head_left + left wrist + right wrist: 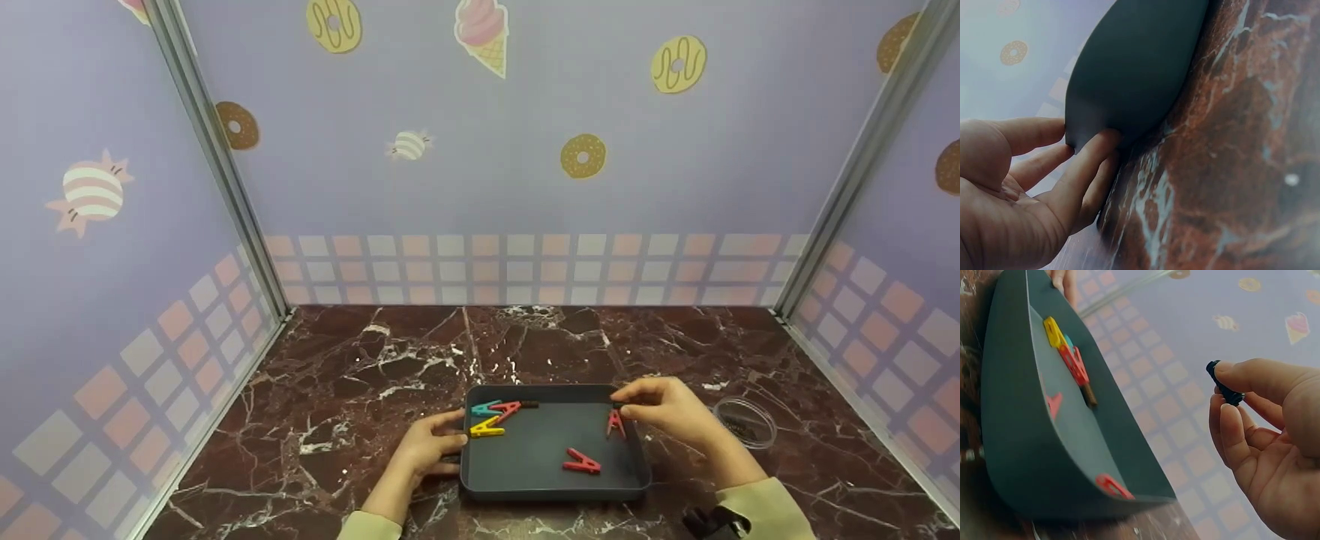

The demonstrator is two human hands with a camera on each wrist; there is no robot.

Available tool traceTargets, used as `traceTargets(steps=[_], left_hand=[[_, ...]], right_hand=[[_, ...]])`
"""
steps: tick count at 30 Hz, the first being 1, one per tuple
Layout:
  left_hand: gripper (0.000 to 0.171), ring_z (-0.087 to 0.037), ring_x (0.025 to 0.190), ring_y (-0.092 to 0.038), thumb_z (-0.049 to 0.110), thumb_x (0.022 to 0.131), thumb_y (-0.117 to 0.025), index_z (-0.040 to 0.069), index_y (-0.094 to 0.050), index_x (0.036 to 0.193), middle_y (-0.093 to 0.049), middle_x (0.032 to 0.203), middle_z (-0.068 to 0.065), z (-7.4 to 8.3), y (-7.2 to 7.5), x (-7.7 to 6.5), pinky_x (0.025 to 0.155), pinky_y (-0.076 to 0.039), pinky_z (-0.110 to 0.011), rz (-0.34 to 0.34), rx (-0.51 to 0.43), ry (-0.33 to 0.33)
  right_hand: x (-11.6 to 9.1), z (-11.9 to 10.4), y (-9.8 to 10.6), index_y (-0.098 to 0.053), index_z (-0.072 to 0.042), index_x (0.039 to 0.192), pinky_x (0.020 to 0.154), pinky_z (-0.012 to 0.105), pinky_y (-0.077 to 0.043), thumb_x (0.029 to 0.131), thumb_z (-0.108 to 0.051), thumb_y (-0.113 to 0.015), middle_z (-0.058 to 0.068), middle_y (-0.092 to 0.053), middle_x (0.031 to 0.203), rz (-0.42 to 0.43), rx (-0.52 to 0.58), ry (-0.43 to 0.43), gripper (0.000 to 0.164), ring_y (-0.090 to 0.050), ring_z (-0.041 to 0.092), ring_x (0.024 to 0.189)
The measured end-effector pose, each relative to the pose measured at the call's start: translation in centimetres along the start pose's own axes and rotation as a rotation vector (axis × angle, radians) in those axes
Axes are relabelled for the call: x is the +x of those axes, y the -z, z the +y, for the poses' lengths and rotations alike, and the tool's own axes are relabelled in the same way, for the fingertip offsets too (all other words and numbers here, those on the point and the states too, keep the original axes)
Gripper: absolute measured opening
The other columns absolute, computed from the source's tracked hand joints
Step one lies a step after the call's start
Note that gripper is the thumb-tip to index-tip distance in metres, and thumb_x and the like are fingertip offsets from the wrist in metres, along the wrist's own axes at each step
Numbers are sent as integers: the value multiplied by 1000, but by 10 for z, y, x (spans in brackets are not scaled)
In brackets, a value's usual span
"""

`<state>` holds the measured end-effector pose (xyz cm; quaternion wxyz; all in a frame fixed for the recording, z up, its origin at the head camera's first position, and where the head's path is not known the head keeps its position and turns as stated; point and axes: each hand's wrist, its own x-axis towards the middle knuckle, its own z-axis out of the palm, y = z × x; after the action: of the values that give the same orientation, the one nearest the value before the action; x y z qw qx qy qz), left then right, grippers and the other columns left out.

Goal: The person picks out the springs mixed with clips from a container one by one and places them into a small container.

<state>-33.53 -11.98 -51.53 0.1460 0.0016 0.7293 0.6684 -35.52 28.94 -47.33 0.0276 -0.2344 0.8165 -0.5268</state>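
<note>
A dark grey rectangular tray [536,450] lies on the marble table. In its far left corner are a yellow clothespin [487,428], a teal clothespin [484,409] and a red clothespin [508,410] beside a short brown stick [529,404]. One red clothespin [582,462] lies near the front wall, another red clothespin [616,424] by the right wall. My left hand [427,448] touches the tray's left wall from outside with extended fingers. Above the far right corner, my right hand [667,409] pinches a small black piece [1225,385], narrow-waisted with flared ends; its exact kind is unclear.
Right of the tray, partly behind my right forearm, stands a round clear dish [744,421] with small dark things inside. Patterned panels [525,187] close the table off at the back and both sides.
</note>
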Motion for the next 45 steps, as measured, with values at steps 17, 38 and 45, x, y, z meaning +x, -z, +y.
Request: traceTargets(steps=[17, 38, 45], left_hand=[[59, -34, 105, -74, 1, 96, -66, -2, -47, 152, -65, 126, -28, 0, -1, 2, 78, -67, -48, 8, 1, -5], [59, -27, 95, -75, 1, 97, -66, -2, -46, 152, -65, 122, -27, 0, 1, 1, 76, -67, -46, -3, -7, 6], [59, -31, 99, -75, 1, 96, -66, -3, -45, 152, -65, 124, -29, 0, 1, 0, 78, -67, -48, -1, -16, 3]], right_hand=[[-54, 11, 61, -70, 5, 124, 65, 25, -60, 97, -17, -71, -21, -73, 111, 141, -115, -98, 34, -70, 5, 85], [-88, 29, 94, -76, -6, 117, 65, 21, -54, 95, -21, -75, 15, -74, 113, 281, -423, -348, 27, -61, 5, 81], [-87, 32, 95, -76, -4, 116, 66, 21, -55, 95, -19, -74, 19, -73, 115, 281, -457, -360, 26, -64, 12, 90]])
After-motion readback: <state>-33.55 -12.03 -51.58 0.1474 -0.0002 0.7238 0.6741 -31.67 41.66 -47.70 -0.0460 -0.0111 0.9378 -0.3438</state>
